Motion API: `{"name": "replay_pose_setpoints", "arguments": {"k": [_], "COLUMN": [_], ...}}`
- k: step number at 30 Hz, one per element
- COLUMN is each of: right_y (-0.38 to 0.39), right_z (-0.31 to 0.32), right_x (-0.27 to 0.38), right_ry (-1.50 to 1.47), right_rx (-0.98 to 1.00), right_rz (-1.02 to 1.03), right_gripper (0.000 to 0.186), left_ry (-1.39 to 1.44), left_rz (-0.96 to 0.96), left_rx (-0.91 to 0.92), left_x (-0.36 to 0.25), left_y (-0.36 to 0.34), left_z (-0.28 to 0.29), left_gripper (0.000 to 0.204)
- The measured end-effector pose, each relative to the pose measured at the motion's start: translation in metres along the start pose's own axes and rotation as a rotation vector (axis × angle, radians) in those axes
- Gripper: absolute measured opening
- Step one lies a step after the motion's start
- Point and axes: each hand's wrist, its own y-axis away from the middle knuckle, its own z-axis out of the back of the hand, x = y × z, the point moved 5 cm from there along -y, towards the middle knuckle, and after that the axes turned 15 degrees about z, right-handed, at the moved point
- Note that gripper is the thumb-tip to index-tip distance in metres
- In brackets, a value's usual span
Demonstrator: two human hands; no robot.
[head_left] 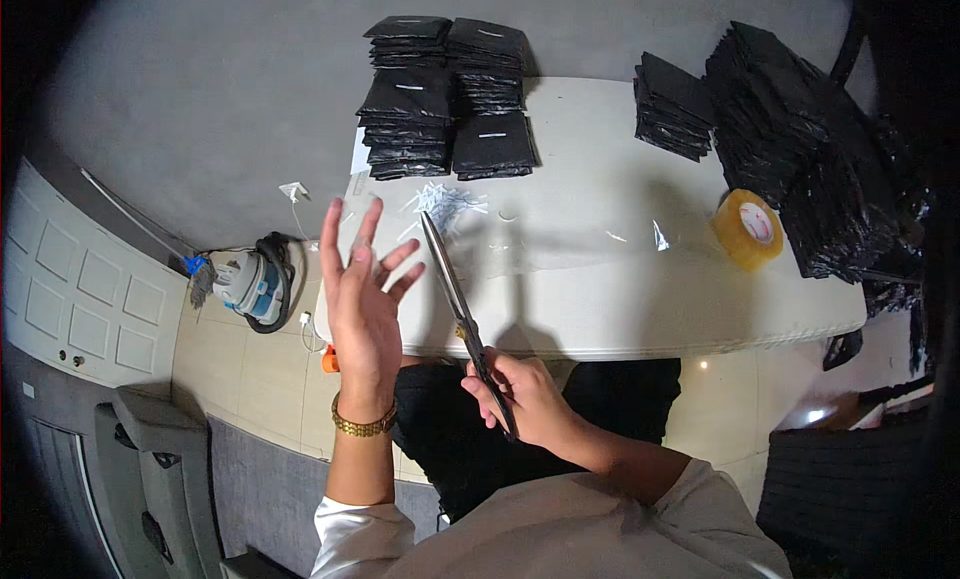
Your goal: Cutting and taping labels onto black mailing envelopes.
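Note:
My right hand (530,399) is wrapped round the dark handles of a long pair of scissors (447,272). The blades lie together and point up and away over the table's near part. To the left, my left hand (365,314) is raised with its fingers spread. Something small and shiny shows at its fingers, too faint to make out. Beyond the scissors' tip, a small heap of thin white paper strips (440,207) lies on the white table (590,309). Clear film scraps (661,236) lie farther right.
Several stacks of flat black plastic packets (405,94) stand at the far left of the table. More black packets (675,104) are piled at the right, beside a roll of yellowish tape (748,229). A vacuum cleaner (250,287) sits on the floor at left.

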Motion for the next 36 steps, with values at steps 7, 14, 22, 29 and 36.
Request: {"name": "replay_pose_setpoints", "arguments": {"k": [7, 14, 22, 29, 36], "right_y": [0.0, 0.004, 0.013, 0.045, 0.041], "right_z": [-0.002, -0.004, -0.001, -0.001, 0.004], "right_x": [0.001, -0.003, -0.003, -0.018, -0.015], "right_ry": [0.0, -0.007, 0.06, -0.054, 0.007], "right_rx": [0.019, 0.04, 0.111, 0.167, 0.145], "right_rz": [0.005, -0.026, 0.046, 0.032, 0.033], "right_gripper": [0.022, 0.024, 0.035, 0.038, 0.033], "left_ry": [-0.014, 0.122, 0.194, 0.154, 0.025], "left_rz": [0.138, 0.144, 0.097, -0.022, -0.077], "left_rx": [0.085, 0.153, 0.178, 0.118, 0.033], "left_x": [0.001, -0.005, -0.005, -0.007, -0.007], "left_y": [0.001, -0.002, -0.009, -0.021, -0.022], "left_z": [-0.001, -0.01, -0.007, -0.01, -0.014], "left_gripper": [0.07, 0.071, 0.066, 0.079, 0.078]}}
